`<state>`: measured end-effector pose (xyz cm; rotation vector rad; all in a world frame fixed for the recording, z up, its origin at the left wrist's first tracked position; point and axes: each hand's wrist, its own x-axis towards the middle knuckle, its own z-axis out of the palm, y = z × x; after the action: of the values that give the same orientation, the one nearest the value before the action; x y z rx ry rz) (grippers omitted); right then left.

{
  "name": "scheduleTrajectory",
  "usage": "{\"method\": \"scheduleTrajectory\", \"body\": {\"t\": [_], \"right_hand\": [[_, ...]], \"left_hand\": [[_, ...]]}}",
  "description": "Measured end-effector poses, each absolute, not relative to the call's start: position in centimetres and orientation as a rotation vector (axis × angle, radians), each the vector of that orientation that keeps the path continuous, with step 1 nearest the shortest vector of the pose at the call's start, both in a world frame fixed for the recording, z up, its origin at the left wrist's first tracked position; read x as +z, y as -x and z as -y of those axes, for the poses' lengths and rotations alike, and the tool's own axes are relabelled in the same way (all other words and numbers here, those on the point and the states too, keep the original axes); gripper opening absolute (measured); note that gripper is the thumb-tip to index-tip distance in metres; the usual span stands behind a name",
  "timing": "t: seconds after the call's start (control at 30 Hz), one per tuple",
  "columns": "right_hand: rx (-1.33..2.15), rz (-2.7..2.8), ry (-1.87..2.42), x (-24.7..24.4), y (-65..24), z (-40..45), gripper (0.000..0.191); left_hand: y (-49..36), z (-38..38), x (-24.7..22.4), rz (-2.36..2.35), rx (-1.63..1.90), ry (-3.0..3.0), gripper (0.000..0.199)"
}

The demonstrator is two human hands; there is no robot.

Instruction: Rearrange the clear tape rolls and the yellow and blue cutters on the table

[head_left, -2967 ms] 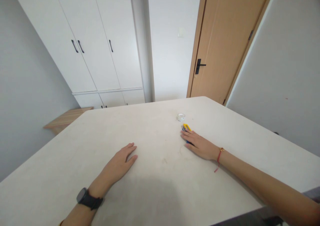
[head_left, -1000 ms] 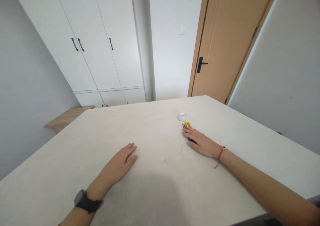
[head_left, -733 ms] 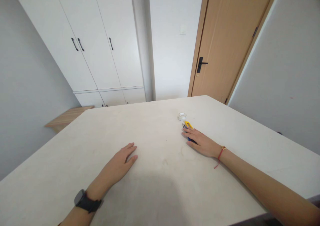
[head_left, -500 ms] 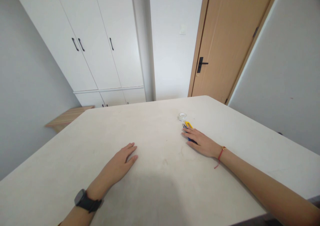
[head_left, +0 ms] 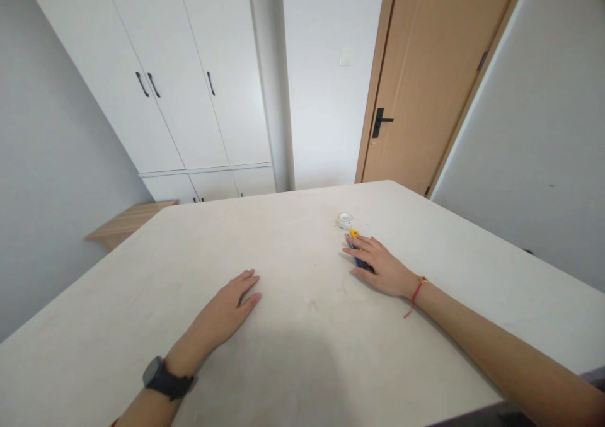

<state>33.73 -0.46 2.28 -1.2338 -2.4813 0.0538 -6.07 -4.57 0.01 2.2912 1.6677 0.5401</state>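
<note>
My left hand (head_left: 227, 310) lies palm down on the white table (head_left: 283, 238), fingers stretched out and nothing in it. Over a small yellow and blue item stretches my right hand (head_left: 378, 266), its fingers apart. The yellow end (head_left: 354, 233) peeks out beyond the fingertips, and a dark blue part (head_left: 358, 262) shows between index finger and thumb. Most of this item is covered, so I cannot tell its kind or whether it is one piece or more. Just past the fingertips sits a roll of clear tape (head_left: 345, 220), lying flat.
White cabinets (head_left: 212, 131) with black handles stand beyond the table's far side. A wooden door (head_left: 435, 87) is at the back right. A wooden ledge (head_left: 127, 222) juts out past the table's left edge.
My right hand's fingers have shifted and spread slightly over the yellow and blue item, covering more of its yellow end. My left hand and the tape roll stay put.
</note>
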Motion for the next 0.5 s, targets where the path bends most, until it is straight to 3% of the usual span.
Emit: {"method": "scheduleTrajectory", "body": {"t": [0.17,0.37,0.5], "right_hand": [[0.104,2.362,1.014,3.8,-30.6,2.2,0.037],[0.744,2.072,0.95,4.1,-23.3,5.3,0.021],[1.099,1.813,0.961,3.4,-20.4,5.5,0.023]], "left_hand": [[5.5,4.4,0.5,-1.66,0.624,-2.259,0.048],[2.2,4.9,3.7,-1.432,0.926,-2.135,0.031],[0.3,5.3,4.6,-1.266,1.066,-1.907,0.02]]}}
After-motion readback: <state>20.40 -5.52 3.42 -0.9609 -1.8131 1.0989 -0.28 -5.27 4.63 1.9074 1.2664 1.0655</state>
